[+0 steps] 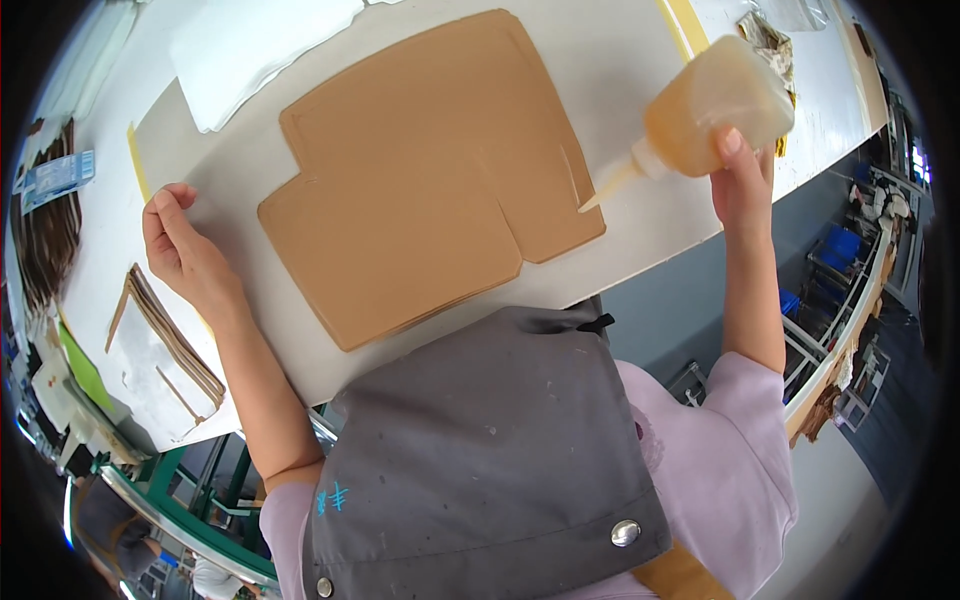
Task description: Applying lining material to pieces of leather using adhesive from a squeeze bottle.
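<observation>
A brown sheet piece [420, 170], leather-like with a notched outline and a slit at its near edge, lies flat on the pale table. My right hand [742, 165] grips a translucent squeeze bottle [715, 100] of amber liquid, probably glue. The bottle is tipped, its thin nozzle [612, 186] pointing down-left at the piece's right edge; whether the tip touches is hard to tell. A wet-looking streak shows along that edge. Left of the piece, my left hand [190, 250] is loosely closed, thumb against the curled fingers, with nothing visible in it.
White sheets [250, 50] lie at the back left. Thin brown strips [175, 335] rest on white paper near the left edge. Farther left is a stack of dark brown pieces [45, 240] with a blue packet [57, 180]. Crumpled foil-like wrapping [768, 48] sits behind the bottle.
</observation>
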